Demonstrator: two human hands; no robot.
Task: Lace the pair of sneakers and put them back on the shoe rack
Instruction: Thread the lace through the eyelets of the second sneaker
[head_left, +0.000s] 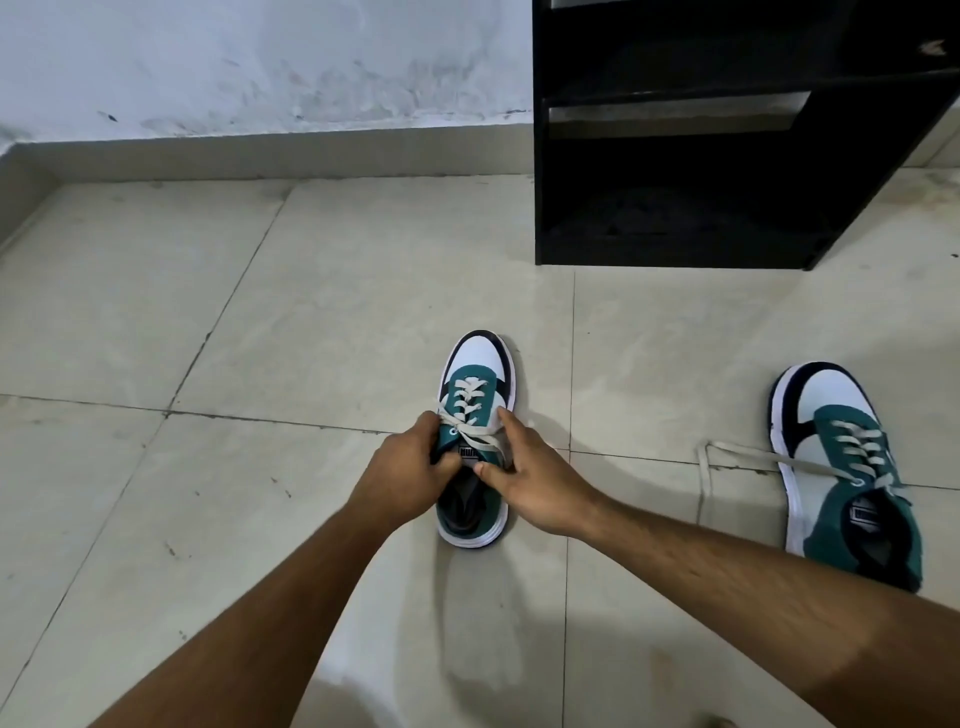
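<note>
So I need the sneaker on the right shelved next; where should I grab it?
Grip the right sneaker at its open heel collar, from above and behind: the opening faces up toward you. Gather the loose lace trailing left across the floor first.

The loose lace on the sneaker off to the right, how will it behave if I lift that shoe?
The loose lace lies slack in a curve on the floor, so it is probably floppy and would dangle or drag. The right-hand sneaker looks flat-soled, so it likely stays upright when pushed rather than tipping.
</note>
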